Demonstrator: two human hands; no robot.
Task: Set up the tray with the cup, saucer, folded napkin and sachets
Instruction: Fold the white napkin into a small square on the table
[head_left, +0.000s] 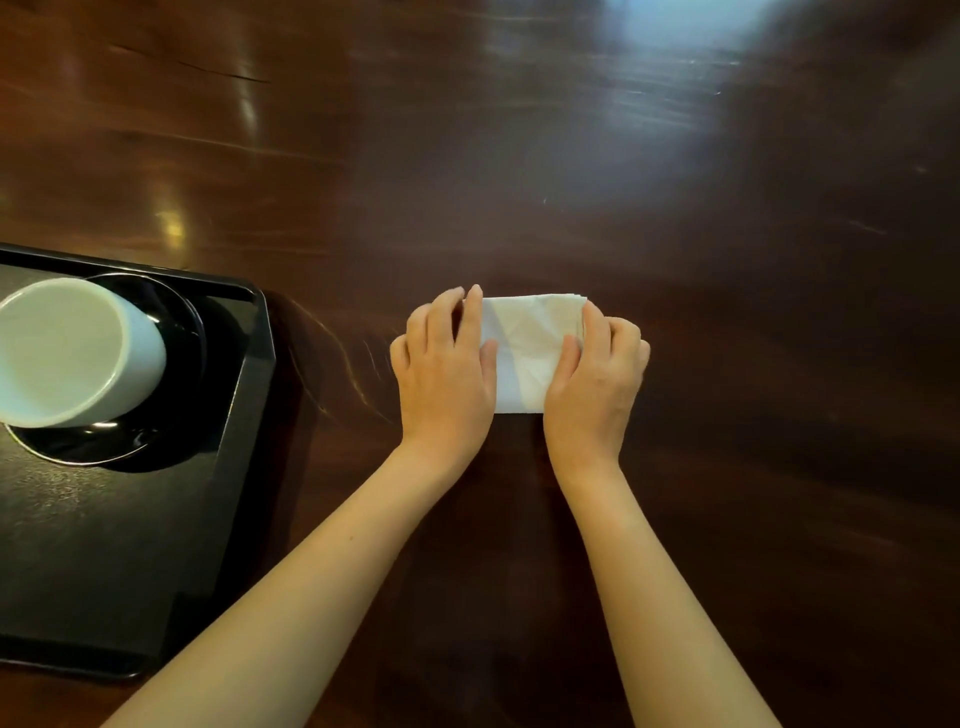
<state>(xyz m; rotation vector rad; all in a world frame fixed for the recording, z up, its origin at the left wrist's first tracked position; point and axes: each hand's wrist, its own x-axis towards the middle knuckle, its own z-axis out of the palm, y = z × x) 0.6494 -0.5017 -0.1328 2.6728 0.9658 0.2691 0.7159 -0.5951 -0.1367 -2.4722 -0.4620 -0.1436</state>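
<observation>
Item in hand: white paper napkin (530, 348), folded to a rectangular pad, lying flat on the dark polished wooden table (727, 249), well apart from the tray and to its right. Left hand (447, 364): fingers straight and close together, pressed flat on the napkin's left end. Right hand (597, 379): fingers bent over the right end, thumb resting on the paper; whether it pinches the edge or only presses cannot be told. Step judged: setting the fold before transfer. Handling advice: run firm, even pressure along the crease; keep the layered edges at the far right corner square, since thin paper is likely to spring open or skew; lift by both ends so the layers stay together. Black tray (262, 338): at the left; holds a black saucer (104, 452) with a white cup (67, 353) standing on it; its near part lies open for the napkin. Sachets: none in view. Brands, labels, writing: none legible on napkin, cup, saucer or tray.
</observation>
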